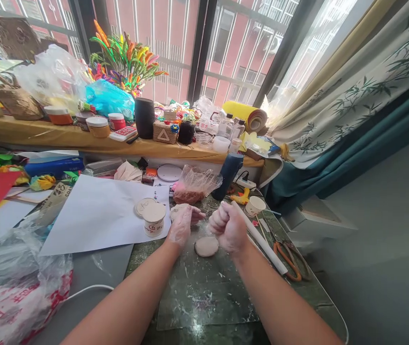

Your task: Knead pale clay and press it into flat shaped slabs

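Pale clay-like disc [206, 246] lies flat on the clear mat [204, 292], between the hands & a bit nearer the body; it's roughly round, so flattening's prob. done. L hand [182, 227] is open, fingers straight, nr a pale lump [178, 208] that looks unshaped, so that bit's prob. not yet worked; can't tell if they touch. R hand [229, 226] is clenched in a fist, contents (if any) hidden. White rod [267, 248] lies by the R forearm, unheld.

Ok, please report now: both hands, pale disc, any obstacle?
Left hand open, right hand curled. Pale disc flat between them, uncovered. White rod beside right forearm.
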`<state>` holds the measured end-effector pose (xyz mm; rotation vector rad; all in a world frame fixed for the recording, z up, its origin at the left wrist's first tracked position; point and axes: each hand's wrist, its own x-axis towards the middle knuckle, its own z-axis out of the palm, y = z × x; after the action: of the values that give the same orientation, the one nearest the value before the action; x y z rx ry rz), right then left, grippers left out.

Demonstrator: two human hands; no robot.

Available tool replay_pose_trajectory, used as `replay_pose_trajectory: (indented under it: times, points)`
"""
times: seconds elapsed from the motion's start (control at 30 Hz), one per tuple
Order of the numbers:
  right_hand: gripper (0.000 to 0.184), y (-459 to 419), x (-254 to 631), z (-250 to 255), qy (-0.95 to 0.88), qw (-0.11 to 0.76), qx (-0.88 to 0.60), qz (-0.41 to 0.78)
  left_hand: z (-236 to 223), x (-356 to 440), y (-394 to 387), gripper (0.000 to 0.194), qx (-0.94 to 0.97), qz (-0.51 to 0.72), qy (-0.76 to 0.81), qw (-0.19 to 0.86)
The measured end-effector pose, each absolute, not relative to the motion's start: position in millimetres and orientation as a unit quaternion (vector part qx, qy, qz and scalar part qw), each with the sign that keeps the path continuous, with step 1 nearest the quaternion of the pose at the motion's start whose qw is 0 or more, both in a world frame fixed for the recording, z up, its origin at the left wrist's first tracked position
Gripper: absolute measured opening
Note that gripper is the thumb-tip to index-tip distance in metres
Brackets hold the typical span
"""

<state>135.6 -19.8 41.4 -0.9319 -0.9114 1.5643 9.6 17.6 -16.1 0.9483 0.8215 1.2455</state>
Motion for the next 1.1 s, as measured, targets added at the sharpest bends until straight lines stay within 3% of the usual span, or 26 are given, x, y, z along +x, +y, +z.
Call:
replay_pose_trajectory:
  times: [0.13, 0.67, 1.1]
  points:
    - [0.054, -25, 120, 42, -0.391, 0.479, -0.395, 0.68, -10, 8, 15, 0.061, 0.397, 0.566, 0.343, 0.636]
    - [0.053, -41, 106, 22, -0.481, 0.427, -0.398, 0.655, -14, 8, 22, 0.064, 0.372, 0.549, 0.363, 0.655]
    - [0.056, -31, 139, 26, -0.486, 0.484, -0.395, 0.612, -15, 10, 17, 0.06, 0.401, 0.543, 0.359, 0.645]
